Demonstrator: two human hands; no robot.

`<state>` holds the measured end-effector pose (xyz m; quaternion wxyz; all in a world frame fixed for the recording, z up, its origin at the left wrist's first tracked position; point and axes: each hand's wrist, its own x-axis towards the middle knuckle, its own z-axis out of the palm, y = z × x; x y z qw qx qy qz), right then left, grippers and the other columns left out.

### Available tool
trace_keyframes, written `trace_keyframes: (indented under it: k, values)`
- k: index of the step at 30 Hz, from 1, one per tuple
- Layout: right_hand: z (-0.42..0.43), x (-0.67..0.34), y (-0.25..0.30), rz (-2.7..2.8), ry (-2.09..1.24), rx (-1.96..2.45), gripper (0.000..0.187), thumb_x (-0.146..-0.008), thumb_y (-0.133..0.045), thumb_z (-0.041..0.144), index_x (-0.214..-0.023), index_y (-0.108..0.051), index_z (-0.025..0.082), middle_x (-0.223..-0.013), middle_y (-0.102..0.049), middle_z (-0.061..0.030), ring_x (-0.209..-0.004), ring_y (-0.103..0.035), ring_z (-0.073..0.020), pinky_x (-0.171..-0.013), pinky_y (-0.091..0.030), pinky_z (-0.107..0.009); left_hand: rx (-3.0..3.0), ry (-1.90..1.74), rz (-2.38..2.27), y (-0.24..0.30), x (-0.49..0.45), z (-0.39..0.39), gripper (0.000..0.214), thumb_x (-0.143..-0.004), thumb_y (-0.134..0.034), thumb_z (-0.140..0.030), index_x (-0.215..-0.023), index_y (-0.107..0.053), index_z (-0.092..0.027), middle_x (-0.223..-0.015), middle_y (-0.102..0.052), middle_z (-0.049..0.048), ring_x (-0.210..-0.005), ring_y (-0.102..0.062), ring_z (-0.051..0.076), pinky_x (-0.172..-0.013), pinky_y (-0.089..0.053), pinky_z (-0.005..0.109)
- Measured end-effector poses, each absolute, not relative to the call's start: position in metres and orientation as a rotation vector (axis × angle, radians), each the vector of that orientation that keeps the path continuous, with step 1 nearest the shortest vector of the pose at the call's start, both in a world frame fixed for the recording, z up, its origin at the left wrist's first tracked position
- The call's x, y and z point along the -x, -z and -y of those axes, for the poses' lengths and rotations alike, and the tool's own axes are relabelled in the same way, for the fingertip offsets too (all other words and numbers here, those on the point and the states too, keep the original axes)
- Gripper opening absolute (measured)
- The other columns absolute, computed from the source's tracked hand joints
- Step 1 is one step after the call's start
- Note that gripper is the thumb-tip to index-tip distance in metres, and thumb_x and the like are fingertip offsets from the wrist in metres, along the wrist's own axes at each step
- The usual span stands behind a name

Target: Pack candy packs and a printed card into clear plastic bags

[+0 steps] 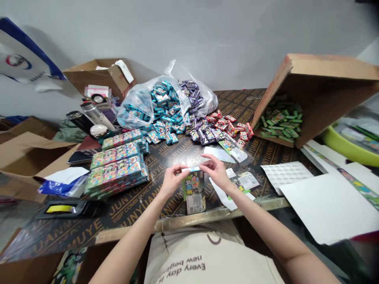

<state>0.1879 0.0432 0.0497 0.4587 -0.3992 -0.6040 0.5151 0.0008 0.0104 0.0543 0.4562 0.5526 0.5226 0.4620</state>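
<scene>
My left hand (pixel 175 178) and my right hand (pixel 217 172) meet over the front middle of the table. Between their pinched fingertips is a small white and light-blue strip (pixel 194 169), whose kind I cannot make out. Just below it lies a dark printed packet (pixel 195 194) with green edges and a pale label. Beside my right wrist are white paper and another printed packet (pixel 248 180). Farther back, a clear-wrapped packet (pixel 235 150) rests close to heaps of small blue packs (pixel 164 128), purple packs (pixel 204 132) and red packs (pixel 226 124).
Stacked multi-packs (pixel 115 169) and a tape dispenser (pixel 69 209) are on the left, near bottles (pixel 96 114). A tilted cardboard box (pixel 325 79) with green packs (pixel 282 120) stands at right. White sheets (pixel 328 209) overlap the right edge. Clear bags (pixel 136 100) line the back.
</scene>
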Motion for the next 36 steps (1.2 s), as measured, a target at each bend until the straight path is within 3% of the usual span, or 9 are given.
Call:
trace_keyframes:
  k: [3,7,14,21,29,33,36]
  values:
    - [-0.040,-0.181,-0.059,1.484,-1.282,0.975,0.042,-0.069,-0.065,0.028,-0.108,-0.052,0.021,-0.072,-0.063,0.0001,-0.066,-0.060,-0.0139,-0.067,-0.048,-0.028,-1.372,-1.082,-1.283,-0.065,0.007,-0.016,0.023,-0.067,-0.065,-0.034,-0.069,-0.065,-0.011,-0.064,-0.063,0.0026,-0.060,-0.055,0.012,-0.060,-0.042,0.023]
    - [-0.039,-0.186,-0.064,1.526,-1.260,0.970,0.038,-0.069,-0.064,0.024,-0.105,-0.052,0.020,-0.067,-0.062,0.0011,-0.062,-0.059,-0.0126,-0.062,-0.047,-0.025,-1.466,-0.990,-1.284,-0.074,0.012,-0.020,0.022,-0.067,-0.065,-0.033,-0.070,-0.065,-0.012,-0.062,-0.064,0.0025,-0.057,-0.055,0.012,-0.058,-0.042,0.023]
    - [-0.032,-0.192,-0.067,1.713,-1.129,0.929,0.031,-0.075,-0.059,0.024,-0.105,-0.052,0.021,-0.073,-0.063,0.0001,-0.065,-0.061,-0.0131,-0.064,-0.049,-0.027,-1.966,-0.932,-1.327,-0.085,0.011,-0.005,0.019,-0.073,-0.058,-0.030,-0.071,-0.067,-0.014,-0.068,-0.064,0.0049,-0.063,-0.056,0.014,-0.060,-0.042,0.024]
    - [-0.026,-0.194,-0.071,1.701,-1.114,0.947,0.034,-0.074,-0.061,0.025,-0.106,-0.050,0.023,-0.073,-0.066,-0.0003,-0.067,-0.064,-0.0160,-0.065,-0.051,-0.030,-1.878,-0.856,-1.296,-0.087,0.015,-0.011,0.023,-0.073,-0.059,-0.034,-0.066,-0.065,-0.013,-0.058,-0.062,0.0030,-0.055,-0.054,0.013,-0.052,-0.040,0.023]
    - [-0.014,-0.209,-0.061,1.961,-0.796,0.879,0.030,-0.076,-0.060,0.027,-0.106,-0.055,0.024,-0.091,-0.069,-0.0033,-0.086,-0.064,-0.0195,-0.086,-0.046,-0.038,-2.381,-0.753,-1.328,-0.089,0.007,0.008,0.020,-0.084,-0.045,-0.024,-0.080,-0.062,-0.015,-0.071,-0.058,0.0043,-0.064,-0.053,0.012,-0.060,-0.039,0.023]
    - [-0.013,-0.212,-0.064,2.043,-0.781,0.878,0.026,-0.079,-0.055,0.026,-0.106,-0.057,0.024,-0.098,-0.067,-0.0041,-0.091,-0.062,-0.0193,-0.086,-0.045,-0.036,-2.452,-0.771,-1.349,-0.079,0.006,0.014,0.026,-0.085,-0.041,-0.019,-0.102,-0.061,-0.020,-0.082,-0.058,0.0055,-0.072,-0.053,0.013,-0.064,-0.041,0.023]
    - [-0.028,-0.209,-0.083,1.993,-0.830,0.929,0.027,-0.080,-0.054,0.027,-0.107,-0.055,0.023,-0.089,-0.066,-0.0032,-0.084,-0.061,-0.0169,-0.082,-0.045,-0.033,-2.447,-0.824,-1.358,-0.074,0.005,0.016,0.029,-0.084,-0.042,-0.017,-0.105,-0.062,-0.023,-0.087,-0.058,0.0061,-0.077,-0.054,0.014,-0.067,-0.042,0.024]
